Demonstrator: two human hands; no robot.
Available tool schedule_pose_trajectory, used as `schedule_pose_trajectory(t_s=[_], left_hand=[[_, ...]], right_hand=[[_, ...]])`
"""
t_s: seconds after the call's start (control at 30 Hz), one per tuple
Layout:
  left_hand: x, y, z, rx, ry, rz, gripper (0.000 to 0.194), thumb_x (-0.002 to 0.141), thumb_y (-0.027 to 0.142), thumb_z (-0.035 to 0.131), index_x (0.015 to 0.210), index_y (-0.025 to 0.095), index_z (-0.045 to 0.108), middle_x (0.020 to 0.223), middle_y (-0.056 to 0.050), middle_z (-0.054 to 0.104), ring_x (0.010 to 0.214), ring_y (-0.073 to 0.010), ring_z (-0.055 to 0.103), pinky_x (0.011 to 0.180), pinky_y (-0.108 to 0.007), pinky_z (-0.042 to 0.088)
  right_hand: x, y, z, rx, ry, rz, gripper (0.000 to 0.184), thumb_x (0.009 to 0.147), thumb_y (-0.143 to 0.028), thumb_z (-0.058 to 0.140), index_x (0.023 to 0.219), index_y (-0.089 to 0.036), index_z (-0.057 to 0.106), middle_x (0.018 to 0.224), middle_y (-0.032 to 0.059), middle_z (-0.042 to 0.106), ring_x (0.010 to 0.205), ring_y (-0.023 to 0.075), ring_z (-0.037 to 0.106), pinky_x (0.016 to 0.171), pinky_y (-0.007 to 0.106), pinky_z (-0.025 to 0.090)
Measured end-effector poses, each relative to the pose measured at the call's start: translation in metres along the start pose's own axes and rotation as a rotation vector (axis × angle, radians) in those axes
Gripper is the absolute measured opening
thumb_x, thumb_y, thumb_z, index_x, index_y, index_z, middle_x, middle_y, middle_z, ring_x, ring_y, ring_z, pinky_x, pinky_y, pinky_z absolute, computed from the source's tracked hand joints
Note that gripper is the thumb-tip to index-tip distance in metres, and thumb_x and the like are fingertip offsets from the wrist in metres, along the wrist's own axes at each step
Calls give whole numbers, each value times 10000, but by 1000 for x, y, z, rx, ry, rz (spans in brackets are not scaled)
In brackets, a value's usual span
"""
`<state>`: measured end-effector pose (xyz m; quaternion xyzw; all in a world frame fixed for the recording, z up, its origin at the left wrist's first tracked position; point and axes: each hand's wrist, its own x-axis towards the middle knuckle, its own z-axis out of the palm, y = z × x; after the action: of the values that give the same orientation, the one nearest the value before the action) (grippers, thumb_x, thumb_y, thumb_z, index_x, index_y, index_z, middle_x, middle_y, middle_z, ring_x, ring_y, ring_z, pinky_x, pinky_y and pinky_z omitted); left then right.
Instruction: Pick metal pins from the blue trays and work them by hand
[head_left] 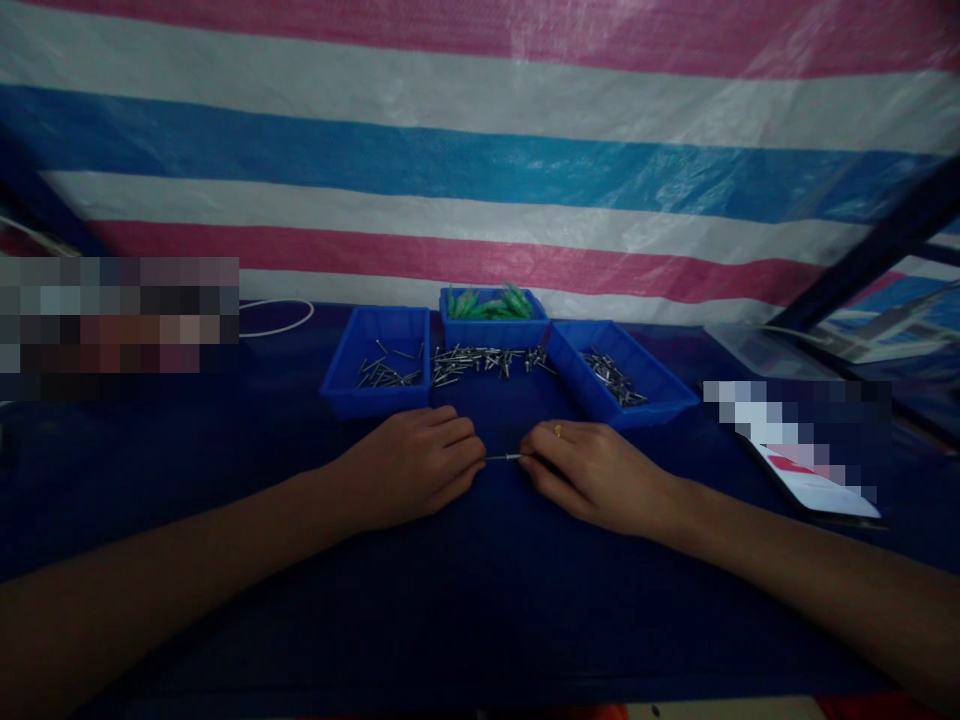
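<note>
Over the middle of the table, a slim metal pin (504,457) with a thicker section near its right end spans the gap between my hands. It lies roughly level. My left hand (424,462) pinches the left end with its fingertips. At the other end, the closed fingertips of my right hand (592,465) grip it; a ring is on one finger. Just beyond the hands lies a loose heap of similar metal pins (480,360). More pins rest in a left blue bin (341,385) and a right blue bin (660,385).
A smaller blue bin (495,335) behind the heap holds green pieces (491,303). On the right lies a phone-like device (817,485), partly blurred out. A white cable (296,325) curves at the back left. A striped plastic sheet (480,160) hangs behind the blue table (480,610).
</note>
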<state>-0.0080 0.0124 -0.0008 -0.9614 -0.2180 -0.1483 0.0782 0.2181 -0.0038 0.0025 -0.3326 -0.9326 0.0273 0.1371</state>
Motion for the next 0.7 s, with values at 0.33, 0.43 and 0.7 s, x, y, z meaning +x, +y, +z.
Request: schedule_pose_trajectory(t_s=[0.33,0.43,0.7], left_hand=[[0,2,0,55,81,4,186,895,187,432,759,149,554,729,-16,555,668,-125,501,662,-236,418],[1,2,-1,74,112,24,184,893,177,433,745,149,540,717,-12,547,660,-126,496,659,-236,417],[0,2,0,90,102,25,190,896,181,433,732,152,524,703,-11,542,641,-129,488,646,-243,414]], right_hand=[[-1,3,1,24,-24,-24,157,905,-202,371,820,-159,496,705,17,526,605,119,493,581,239,387],[-1,3,1,24,-24,-28,162,905,-202,368,817,-158,497,704,19,528,604,121,493,583,241,391],[-1,2,1,-4,-20,-59,208,927,-239,369,808,-152,515,690,16,525,602,120,492,582,241,387]])
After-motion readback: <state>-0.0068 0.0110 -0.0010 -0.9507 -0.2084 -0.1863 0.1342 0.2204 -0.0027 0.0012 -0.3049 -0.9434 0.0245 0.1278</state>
